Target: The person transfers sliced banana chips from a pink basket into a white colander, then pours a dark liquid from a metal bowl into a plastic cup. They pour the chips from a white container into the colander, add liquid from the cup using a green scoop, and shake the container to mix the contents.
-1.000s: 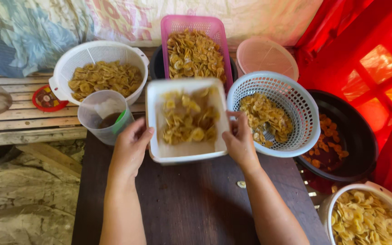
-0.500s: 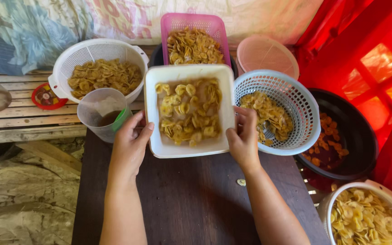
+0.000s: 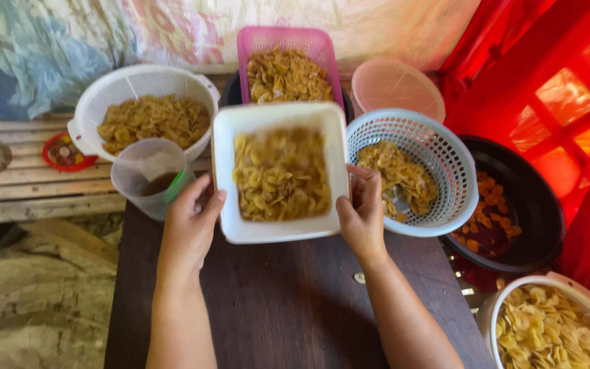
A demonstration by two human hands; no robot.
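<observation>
Both forearms are bare from the elbow down: no sleeves, no gloves. The left hand and right hand carry no rings, watch or bracelet. Fingernails short and unpainted.

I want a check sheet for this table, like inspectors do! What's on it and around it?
Surface: dark wooden table, one small chip lying loose.
Job's things: white square tub of yellow chips, blurred, held above the table.
Clutter: white colander, pink basket, round white basket, black basin, clear jug, pink lid, white bowl, all but jug and lid holding chips.
Grippers: left hand and right hand grip the tub's sides.
Cables: nothing seen.
Surroundings: slatted bench, patterned cloth, red sheeting.
</observation>
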